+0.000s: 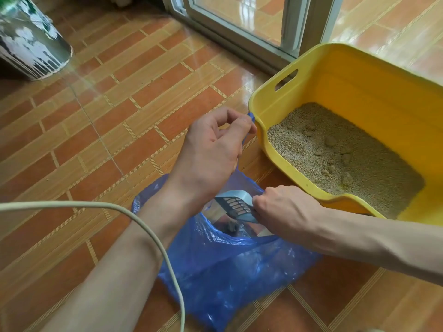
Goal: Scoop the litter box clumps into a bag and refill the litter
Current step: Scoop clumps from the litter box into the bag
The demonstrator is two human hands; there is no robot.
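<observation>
A yellow litter box (pixel 275 101) stands on the tiled floor at the right, holding beige litter (pixel 335 154) with several clumps on its surface. A blue plastic bag (pixel 230 271) lies open on the floor in front of it. My left hand (pixel 213 149) pinches the bag's handle and holds it up beside the box's near corner. My right hand (pixel 285 207) grips the handle of a light-blue slotted scoop (pixel 237 207), whose head is tipped over the bag's mouth. A dark clump (pixel 232 226) lies inside the bag.
A metal bucket (pixel 31 39) stands at the far left. A sliding glass door frame (pixel 239 32) runs along the back, just behind the litter box. A pale cable (pixel 148 231) hangs across my left forearm.
</observation>
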